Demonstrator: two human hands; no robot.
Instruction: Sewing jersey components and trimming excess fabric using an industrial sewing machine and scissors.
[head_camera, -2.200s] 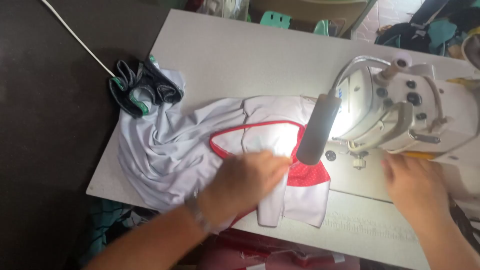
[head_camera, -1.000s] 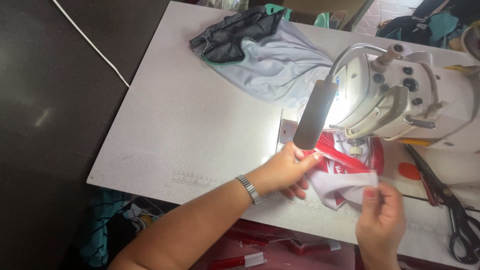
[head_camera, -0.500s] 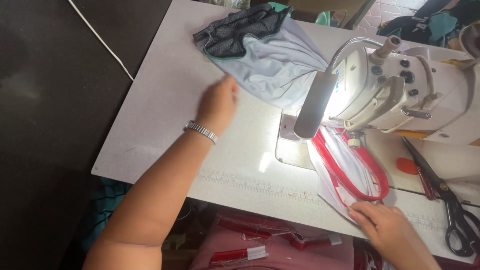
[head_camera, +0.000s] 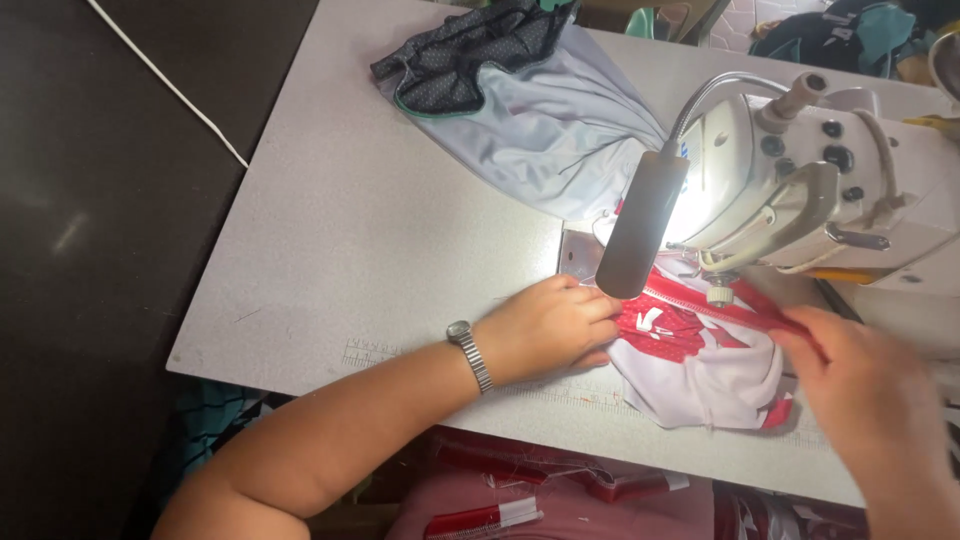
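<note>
Head view: hands (head_camera: 548, 330) on red-white garment (head_camera: 700, 365).

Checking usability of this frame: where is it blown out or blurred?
Head view: the machine lamp blows out the sewing machine head beside it; right hand motion-blurred; left hand and red-and-white garment sharp.

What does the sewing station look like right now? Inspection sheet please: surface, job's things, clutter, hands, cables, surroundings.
surface: grey table, lit under the lamp.
job's things: red-and-white garment bunched below the sewing machine.
clutter: grey fabric pile with dark dotted piece at the far edge.
hands: left hand, watch on its wrist, presses the garment's left edge; right hand on its right side, blurred.
cables: white cord on the dark floor.
surroundings: red cloth below the table front.
</note>
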